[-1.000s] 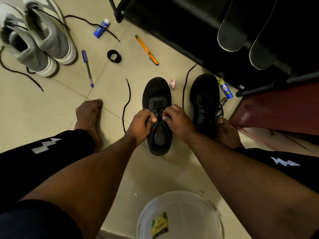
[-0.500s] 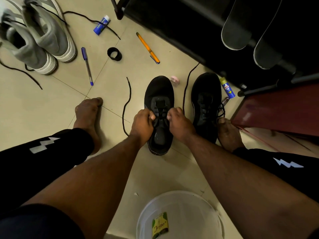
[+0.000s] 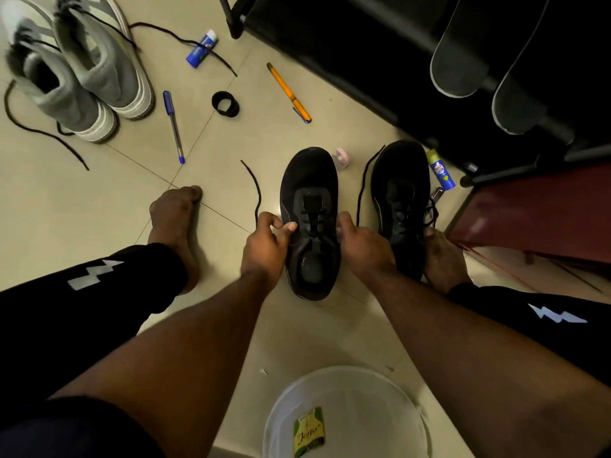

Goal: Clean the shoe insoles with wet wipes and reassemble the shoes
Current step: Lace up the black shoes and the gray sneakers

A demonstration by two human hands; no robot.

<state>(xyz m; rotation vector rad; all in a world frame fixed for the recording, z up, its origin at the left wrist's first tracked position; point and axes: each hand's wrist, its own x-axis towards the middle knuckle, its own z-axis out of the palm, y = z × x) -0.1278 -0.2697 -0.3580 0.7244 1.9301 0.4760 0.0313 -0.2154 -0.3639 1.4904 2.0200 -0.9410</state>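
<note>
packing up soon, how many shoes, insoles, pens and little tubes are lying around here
black shoes: 2, one between the hands, one to its right
grey shoes: 2
insoles: 2, propped on the dark rack
pens: 2, blue and orange
small tubes: 2
total: 10

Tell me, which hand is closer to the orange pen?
The left hand. It holds a lace at the left side of the black shoe, with the orange pen on the floor beyond it. The right hand is on the shoe's other side, farther away.
</note>
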